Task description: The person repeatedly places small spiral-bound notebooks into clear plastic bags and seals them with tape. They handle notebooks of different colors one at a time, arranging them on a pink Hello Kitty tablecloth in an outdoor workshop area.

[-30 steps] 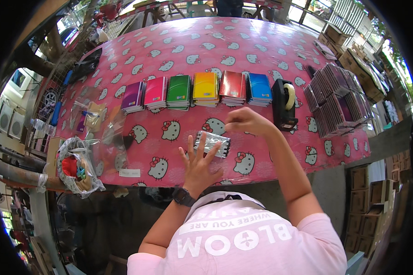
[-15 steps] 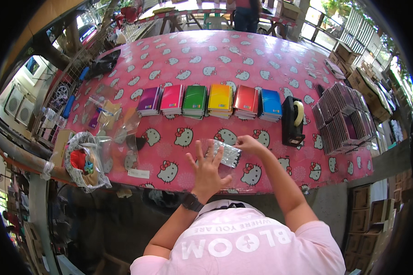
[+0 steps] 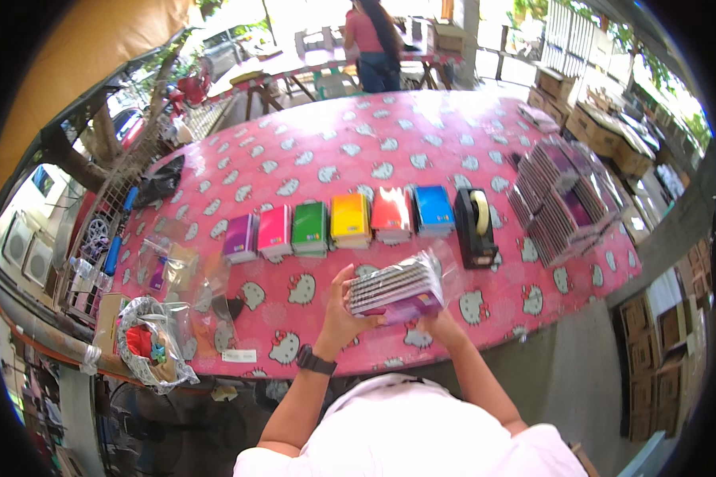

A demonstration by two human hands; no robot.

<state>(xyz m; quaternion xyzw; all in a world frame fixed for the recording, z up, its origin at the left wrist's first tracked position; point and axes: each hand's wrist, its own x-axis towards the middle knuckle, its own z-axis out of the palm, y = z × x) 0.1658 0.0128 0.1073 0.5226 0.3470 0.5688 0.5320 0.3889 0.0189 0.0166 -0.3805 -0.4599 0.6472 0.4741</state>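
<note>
Above the near edge of the table I hold a bundle of small purple notebooks (image 3: 394, 298) wrapped in clear plastic. It is tilted, so the stacked edges show. My left hand (image 3: 340, 318) grips its left end, thumb in front and fingers behind. Under its lower right corner is my right hand (image 3: 444, 327), closed on the bundle with its fingers partly hidden. Loose clear film sticks out at the bundle's right end. Beyond it stands a row of notebook stacks: purple (image 3: 239, 237), pink (image 3: 274, 230), green (image 3: 309, 226), yellow (image 3: 350, 217), red (image 3: 392, 211) and blue (image 3: 433, 208).
A black tape dispenser (image 3: 474, 230) stands right of the row. Wrapped notebook bundles (image 3: 561, 207) are piled at the right. Clear plastic bags (image 3: 207, 290) and a plastic-lined container (image 3: 153, 346) lie at the left. A person (image 3: 374, 48) stands by a far table.
Both hands have lifted the wrapped bundle off the table and tipped it, showing its stacked edges. My left hand has gone from spread on top to gripping its end. The head view has shifted.
</note>
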